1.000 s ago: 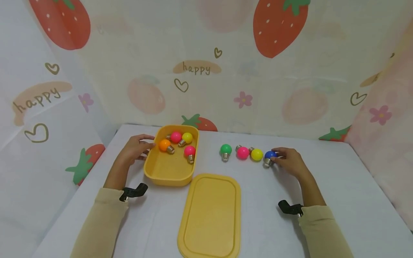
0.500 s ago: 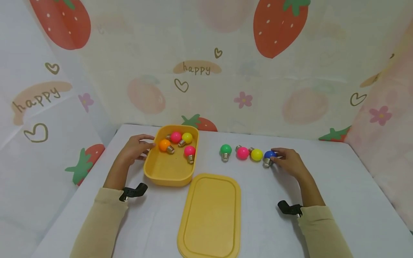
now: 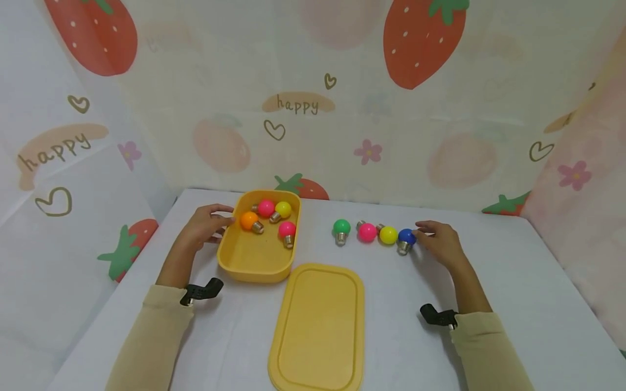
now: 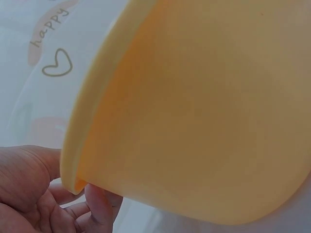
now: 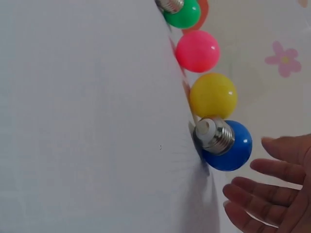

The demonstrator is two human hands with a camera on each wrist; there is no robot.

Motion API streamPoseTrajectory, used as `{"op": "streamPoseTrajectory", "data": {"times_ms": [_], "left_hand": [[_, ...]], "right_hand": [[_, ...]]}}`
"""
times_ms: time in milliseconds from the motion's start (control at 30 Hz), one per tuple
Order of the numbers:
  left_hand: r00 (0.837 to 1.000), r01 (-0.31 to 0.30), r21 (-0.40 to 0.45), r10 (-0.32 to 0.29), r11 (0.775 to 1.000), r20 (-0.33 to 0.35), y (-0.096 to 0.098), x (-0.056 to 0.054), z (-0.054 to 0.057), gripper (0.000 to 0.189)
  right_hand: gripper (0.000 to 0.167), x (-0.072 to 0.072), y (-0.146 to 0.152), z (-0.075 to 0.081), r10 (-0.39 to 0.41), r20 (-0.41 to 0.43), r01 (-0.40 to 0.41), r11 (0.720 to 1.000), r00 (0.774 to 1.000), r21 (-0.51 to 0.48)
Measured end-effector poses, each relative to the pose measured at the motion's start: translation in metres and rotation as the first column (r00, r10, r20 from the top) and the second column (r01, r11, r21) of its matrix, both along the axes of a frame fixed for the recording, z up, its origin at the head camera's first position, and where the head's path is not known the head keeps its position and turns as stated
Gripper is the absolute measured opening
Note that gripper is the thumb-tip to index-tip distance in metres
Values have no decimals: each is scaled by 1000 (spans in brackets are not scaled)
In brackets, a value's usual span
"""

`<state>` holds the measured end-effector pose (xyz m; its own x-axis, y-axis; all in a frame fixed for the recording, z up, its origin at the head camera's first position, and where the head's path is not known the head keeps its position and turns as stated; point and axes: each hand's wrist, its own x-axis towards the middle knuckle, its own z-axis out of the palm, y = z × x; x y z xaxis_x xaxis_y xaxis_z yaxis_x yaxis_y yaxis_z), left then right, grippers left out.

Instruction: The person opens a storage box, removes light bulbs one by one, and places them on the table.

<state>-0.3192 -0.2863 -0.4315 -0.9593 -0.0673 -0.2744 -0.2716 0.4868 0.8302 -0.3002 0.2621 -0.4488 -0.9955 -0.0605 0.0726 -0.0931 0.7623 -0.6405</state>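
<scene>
Against the left rim of a yellow plastic box (image 3: 254, 260), my left hand (image 3: 200, 225) has its fingers bent. In the left wrist view some fingers (image 4: 99, 204) lie under the lip and another passes behind the rim; its tip is hidden. A blue light bulb (image 3: 406, 237) lies on the table at the right end of a row of bulbs. Just right of it, my right hand (image 3: 440, 243) has its fingers spread and holds nothing. The right wrist view shows a small gap between the fingers (image 5: 272, 167) and the blue bulb (image 5: 235, 150).
Left of the blue bulb lie a yellow bulb (image 3: 388, 235), a pink bulb (image 3: 367, 232) and a green bulb (image 3: 341, 228). Inside the box are several bulbs, among them an orange bulb (image 3: 249, 221). A flat yellow lid (image 3: 318, 326) lies in front of the box.
My right hand has let go of the blue bulb and moved slightly to the right. The blue bulb now lies a touch further left. My left hand and the box have stayed put.
</scene>
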Motion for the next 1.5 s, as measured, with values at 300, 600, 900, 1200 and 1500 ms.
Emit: {"op": "streamPoseTrajectory", "data": {"times_ms": [300, 600, 900, 1200, 1500], "left_hand": [[1000, -5, 4, 5, 1000, 3, -3, -1, -2, 54], [1000, -3, 5, 3, 1000, -2, -3, -2, -2, 54], [1000, -3, 2, 3, 1000, -9, -2, -3, -5, 54], [1000, -3, -10, 3, 1000, -13, 0, -1, -5, 54], [1000, 1, -4, -1, 1000, -6, -1, -3, -4, 53]], "right_hand": [[45, 2, 0, 14, -90, -53, 87, 995, 995, -48], [48, 15, -7, 41, -68, -91, 63, 996, 994, -59], [52, 29, -27, 62, -10, -111, 3, 998, 994, -60], [51, 42, -46, 75, 78, -102, -83, 996, 992, -39], [44, 44, -72, 66, 156, -139, -163, 986, 978, -43]]}}
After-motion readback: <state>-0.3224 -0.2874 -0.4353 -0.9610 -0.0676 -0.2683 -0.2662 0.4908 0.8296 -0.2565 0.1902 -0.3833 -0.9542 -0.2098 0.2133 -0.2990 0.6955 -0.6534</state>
